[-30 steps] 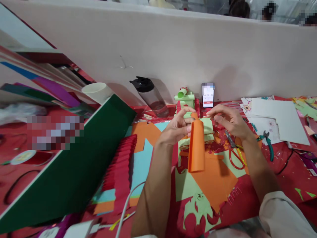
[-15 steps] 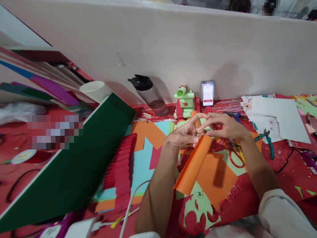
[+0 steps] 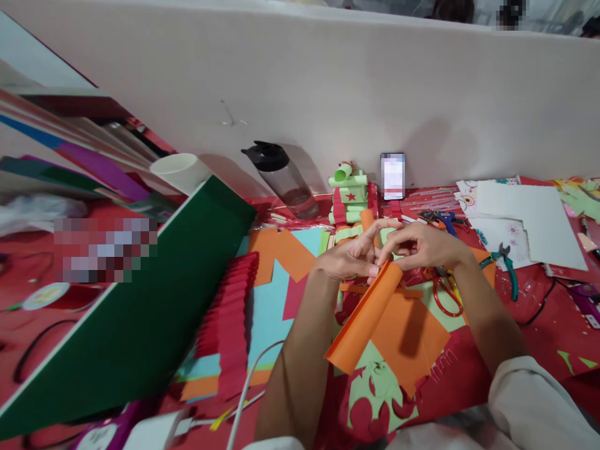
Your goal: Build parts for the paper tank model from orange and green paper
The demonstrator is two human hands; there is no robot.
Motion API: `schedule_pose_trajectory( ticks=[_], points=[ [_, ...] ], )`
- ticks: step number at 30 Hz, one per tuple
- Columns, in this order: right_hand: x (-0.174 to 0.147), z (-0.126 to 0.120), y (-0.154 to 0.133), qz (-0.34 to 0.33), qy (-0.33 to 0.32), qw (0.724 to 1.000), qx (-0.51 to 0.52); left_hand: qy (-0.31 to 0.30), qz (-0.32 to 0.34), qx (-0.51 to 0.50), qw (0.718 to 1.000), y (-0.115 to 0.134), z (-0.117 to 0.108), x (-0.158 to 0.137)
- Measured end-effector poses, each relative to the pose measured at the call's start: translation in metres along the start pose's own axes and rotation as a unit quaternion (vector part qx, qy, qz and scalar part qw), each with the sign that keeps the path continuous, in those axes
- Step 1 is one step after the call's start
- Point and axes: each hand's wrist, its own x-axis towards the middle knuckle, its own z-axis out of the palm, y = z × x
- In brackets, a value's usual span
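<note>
A rolled sheet of orange paper (image 3: 365, 319) slants across the middle, its far end between my two hands. My left hand (image 3: 351, 257) grips that end, thumb lying along the paper's edge. From the other side, my right hand (image 3: 417, 247) pinches the same end with bent fingers. Below the roll lies a flat orange sheet (image 3: 410, 337), with a cut-out light green scrap (image 3: 379, 394) nearer me. Red-handled scissors (image 3: 445, 297) rest just under my right wrist. Behind my hands stands a model of rolled green paper (image 3: 349, 197) with a red star.
A green board (image 3: 140, 312) leans at the left beside red pleated paper (image 3: 229, 319). A water bottle (image 3: 285, 181), a cup (image 3: 180, 172) and a phone (image 3: 392, 176) stand along the wall. Pliers (image 3: 509, 269) and white card (image 3: 548, 219) lie at the right. A white cable (image 3: 248, 381) runs near my left forearm.
My right hand's fingers have drawn down and in onto the roll's far end. The roll's near end has shifted slightly left and toward me.
</note>
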Motion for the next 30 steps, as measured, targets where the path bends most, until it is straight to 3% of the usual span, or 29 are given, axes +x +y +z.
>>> schedule_pose_trajectory(
  ticks=[9, 16, 23, 30],
  points=[
    [0.004, 0.004, 0.004, -0.019, 0.016, 0.999, 0.03, 0.009, 0.015, 0.011, 1.0, -0.008, -0.007, -0.003],
    [0.004, 0.004, 0.004, -0.028, 0.045, 0.999, 0.005, 0.026, 0.01, -0.088, 0.996, -0.009, 0.004, 0.0],
    [0.001, 0.001, 0.002, -0.095, 0.142, 0.984, -0.04, 0.038, 0.043, -0.126, 0.99, 0.001, 0.013, 0.0],
    [-0.017, -0.021, 0.002, -0.082, 0.232, 0.964, -0.098, 0.129, 0.038, -0.058, 0.989, 0.026, 0.012, -0.009]
  ],
)
